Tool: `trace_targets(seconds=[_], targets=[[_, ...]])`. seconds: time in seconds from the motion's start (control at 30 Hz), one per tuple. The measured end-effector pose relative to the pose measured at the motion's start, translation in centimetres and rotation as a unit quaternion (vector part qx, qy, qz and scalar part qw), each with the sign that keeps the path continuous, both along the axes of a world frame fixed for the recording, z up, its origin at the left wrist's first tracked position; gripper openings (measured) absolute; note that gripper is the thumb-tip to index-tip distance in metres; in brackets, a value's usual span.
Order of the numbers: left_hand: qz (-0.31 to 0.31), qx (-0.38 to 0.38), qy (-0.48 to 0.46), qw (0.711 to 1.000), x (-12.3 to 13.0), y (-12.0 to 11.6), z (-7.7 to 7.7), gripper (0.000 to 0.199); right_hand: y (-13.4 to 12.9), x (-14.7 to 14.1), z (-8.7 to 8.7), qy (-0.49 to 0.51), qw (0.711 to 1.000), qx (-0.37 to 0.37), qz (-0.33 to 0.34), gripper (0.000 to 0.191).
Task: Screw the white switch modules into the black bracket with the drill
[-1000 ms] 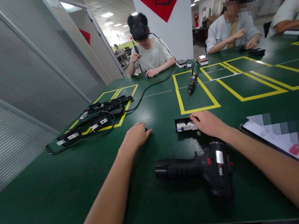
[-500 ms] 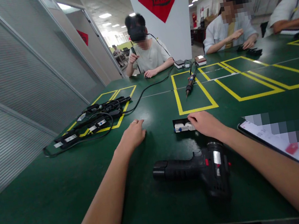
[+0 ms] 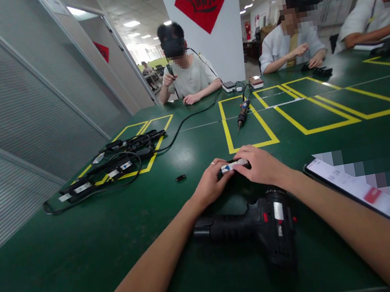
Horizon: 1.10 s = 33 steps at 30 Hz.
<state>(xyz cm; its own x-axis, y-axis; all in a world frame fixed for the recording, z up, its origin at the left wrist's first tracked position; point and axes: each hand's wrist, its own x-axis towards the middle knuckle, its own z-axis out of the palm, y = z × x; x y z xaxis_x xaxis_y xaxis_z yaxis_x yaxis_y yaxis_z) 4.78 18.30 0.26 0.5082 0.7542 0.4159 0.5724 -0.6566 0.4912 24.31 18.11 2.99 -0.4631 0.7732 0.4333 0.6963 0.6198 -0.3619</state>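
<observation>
Between both hands is a small white and black part with a blue spot [image 3: 234, 165]. My left hand [image 3: 211, 183] is closed on its left end, fingers behind and thumb in front. My right hand [image 3: 261, 164] grips the right end between thumb and fingers. Just nearer to me, a black cordless power tool [image 3: 257, 228] lies on its side on the green table [image 3: 87, 263]. A small dark oval piece [image 3: 181, 178] rests to the left of my left hand.
A phone [image 3: 355, 186] lies at the right. Black devices with cables [image 3: 119, 163] are at the left. Beyond my hands, a pen-like tool [image 3: 244, 114] lies in a yellow-taped box [image 3: 254, 146]. People [image 3: 188, 75] sit across the table.
My left hand has moved right and taken hold of the white and black part, which is now tilted up between both hands. The small dark oval piece now shows where my left hand was.
</observation>
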Motion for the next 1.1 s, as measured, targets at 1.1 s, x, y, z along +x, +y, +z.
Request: trace_targets(seconds=[1.1], targets=[[0.536,-0.096,0.191,0.817,-34.6,-14.6,-1.9,0.044,0.2,0.2,-0.4,0.109,0.993,-0.015,-0.034,0.025]])
